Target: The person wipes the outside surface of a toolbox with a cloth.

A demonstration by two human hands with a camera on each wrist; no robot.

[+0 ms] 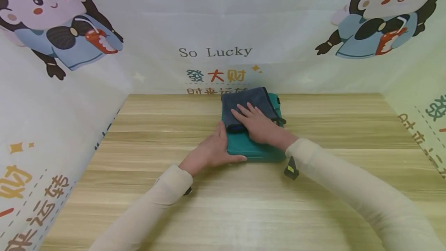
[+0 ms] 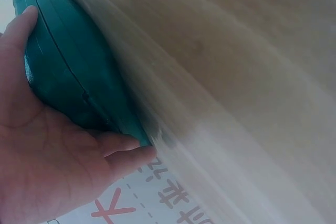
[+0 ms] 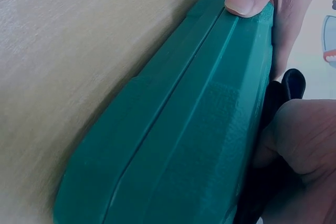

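Grip: neither hand clenched. Left hand [image 1: 215, 149] spread round near left corner of green case [image 1: 249, 149], thumb against near edge, fingers along left side. Right hand [image 1: 259, 126] laid over dark blue-grey cloth [image 1: 246, 98], fingers splayed. Cloth: black-edged, on top of case. Case: flat on wood-grain table [image 1: 230, 208], near far edge, before printed backdrop [image 1: 289, 38].

At twelve o'clock I see matt cloth [image 1: 244, 97] on a smooth, faintly glossy plastic case [image 1: 249, 151], over my shiny wood-grained desk [image 1: 240, 204].
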